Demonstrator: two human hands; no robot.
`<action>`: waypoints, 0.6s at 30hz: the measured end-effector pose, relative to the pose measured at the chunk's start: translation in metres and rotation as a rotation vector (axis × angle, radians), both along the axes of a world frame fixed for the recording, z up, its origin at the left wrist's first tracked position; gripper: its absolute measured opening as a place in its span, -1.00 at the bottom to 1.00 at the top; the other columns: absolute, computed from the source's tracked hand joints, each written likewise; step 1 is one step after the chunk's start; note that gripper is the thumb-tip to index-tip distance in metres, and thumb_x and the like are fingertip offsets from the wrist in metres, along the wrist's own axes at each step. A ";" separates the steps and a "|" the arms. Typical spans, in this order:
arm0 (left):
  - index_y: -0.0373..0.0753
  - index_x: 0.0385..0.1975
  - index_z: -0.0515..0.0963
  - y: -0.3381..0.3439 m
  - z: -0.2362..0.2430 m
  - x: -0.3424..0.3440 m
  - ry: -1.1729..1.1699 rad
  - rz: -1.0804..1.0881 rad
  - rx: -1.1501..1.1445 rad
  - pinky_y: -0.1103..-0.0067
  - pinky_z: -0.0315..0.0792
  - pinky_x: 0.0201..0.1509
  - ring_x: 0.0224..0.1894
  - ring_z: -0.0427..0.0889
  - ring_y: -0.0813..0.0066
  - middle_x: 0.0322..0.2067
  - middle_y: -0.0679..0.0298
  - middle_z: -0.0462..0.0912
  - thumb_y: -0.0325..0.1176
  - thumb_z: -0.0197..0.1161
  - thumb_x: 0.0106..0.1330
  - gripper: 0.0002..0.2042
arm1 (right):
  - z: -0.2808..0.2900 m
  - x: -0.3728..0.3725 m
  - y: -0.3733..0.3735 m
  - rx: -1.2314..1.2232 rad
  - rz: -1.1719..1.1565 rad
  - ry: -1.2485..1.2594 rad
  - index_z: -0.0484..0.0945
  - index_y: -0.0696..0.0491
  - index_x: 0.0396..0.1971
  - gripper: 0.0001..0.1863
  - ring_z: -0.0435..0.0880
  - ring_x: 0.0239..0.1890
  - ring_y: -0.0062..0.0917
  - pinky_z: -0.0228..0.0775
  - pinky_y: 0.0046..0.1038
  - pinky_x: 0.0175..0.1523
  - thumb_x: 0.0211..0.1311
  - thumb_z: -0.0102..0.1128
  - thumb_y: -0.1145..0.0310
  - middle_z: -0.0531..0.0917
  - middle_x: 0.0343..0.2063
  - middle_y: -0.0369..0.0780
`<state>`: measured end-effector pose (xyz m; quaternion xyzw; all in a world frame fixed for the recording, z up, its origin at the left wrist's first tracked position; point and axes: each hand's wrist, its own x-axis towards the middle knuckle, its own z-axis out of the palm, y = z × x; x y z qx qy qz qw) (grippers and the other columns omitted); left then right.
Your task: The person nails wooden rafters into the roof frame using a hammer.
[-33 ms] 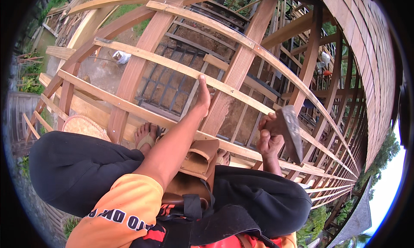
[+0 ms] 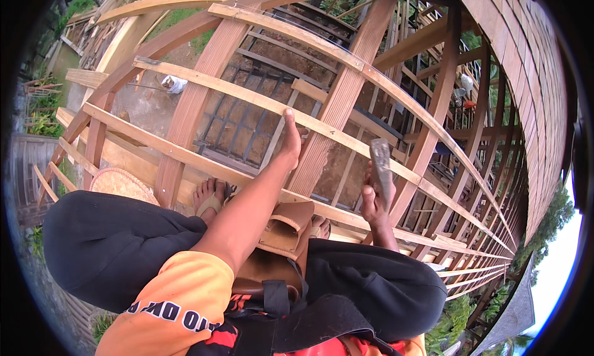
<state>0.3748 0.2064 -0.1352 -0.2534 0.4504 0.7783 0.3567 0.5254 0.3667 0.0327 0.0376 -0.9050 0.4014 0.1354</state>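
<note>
My left hand [image 2: 291, 147] grips a pale wooden batten [image 2: 241, 97] from its near side. The thumb tip rests at the batten's edge, and the other fingers are mostly hidden beneath. My right hand [image 2: 376, 211] is closed around the handle of a hatchet [image 2: 382, 167]. Its worn grey wedge-shaped head is raised nearly upright beside the same batten, apart from the wood as far as I can tell. The fingers hide most of the handle. The batten crosses a broad reddish-brown rafter [image 2: 337, 115] just right of my left hand.
More battens run alongside, one farther off [image 2: 291, 28] and one near my feet [image 2: 142, 143]. Open gaps between rafters show dirt ground and a dark metal grid [image 2: 232, 115] below. A brown leather pouch [image 2: 281, 232] hangs between my knees. A woven hat [image 2: 122, 184] lies left; wooden shingles [image 2: 520, 65] rise right.
My right hand has moved slightly left with the hatchet, whose head has swung left and turned more upright. My left hand stays on the batten.
</note>
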 end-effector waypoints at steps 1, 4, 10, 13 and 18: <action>-0.41 0.13 0.37 0.003 0.004 0.003 0.006 -0.019 0.005 0.36 0.49 -0.09 -0.21 0.65 0.21 -0.27 -0.11 0.68 0.77 -0.46 -0.02 0.21 | -0.012 0.005 -0.002 0.093 -0.032 -0.011 0.44 0.18 0.05 -0.56 0.65 -0.19 -0.05 0.49 -0.27 -0.11 0.26 0.24 0.25 0.58 -0.18 0.03; -0.39 0.17 0.35 -0.006 0.011 0.001 0.040 -0.090 0.072 0.33 0.45 0.00 -0.14 0.62 0.16 -0.14 -0.14 0.65 0.80 -0.50 -0.07 0.25 | -0.055 0.022 -0.011 0.256 0.022 -0.215 0.42 0.12 0.07 -0.48 0.64 -0.26 -0.08 0.50 -0.17 -0.18 0.24 0.28 0.11 0.57 -0.23 -0.03; -0.38 0.32 0.21 -0.025 0.010 -0.002 0.021 -0.122 0.118 0.31 0.43 0.07 -0.03 0.61 0.12 -0.07 -0.16 0.63 0.82 -0.52 -0.12 0.32 | -0.044 -0.021 0.005 0.610 0.109 -0.247 0.44 0.02 0.00 -0.52 0.65 -0.33 -0.15 0.51 -0.12 -0.26 0.22 0.29 0.05 0.53 -0.37 -0.11; -0.37 0.34 0.17 -0.024 0.005 -0.003 0.066 -0.179 0.046 0.35 0.41 0.03 -0.04 0.61 0.13 -0.06 -0.13 0.63 0.81 -0.55 -0.10 0.31 | -0.045 -0.017 0.007 0.404 -0.120 -0.246 0.43 0.08 0.02 -0.56 0.66 -0.39 -0.14 0.50 -0.18 -0.32 0.33 0.19 0.08 0.59 -0.39 -0.04; -0.27 0.46 0.03 -0.019 0.009 -0.001 0.079 -0.206 0.050 0.31 0.40 0.05 0.01 0.60 0.10 0.08 -0.19 0.57 0.80 -0.63 -0.09 0.31 | -0.013 -0.019 0.002 -0.705 -0.138 -0.302 0.37 0.20 0.09 -0.41 0.50 -0.52 -0.61 0.37 -0.53 -0.43 0.49 -0.09 -0.09 0.52 -0.41 -0.27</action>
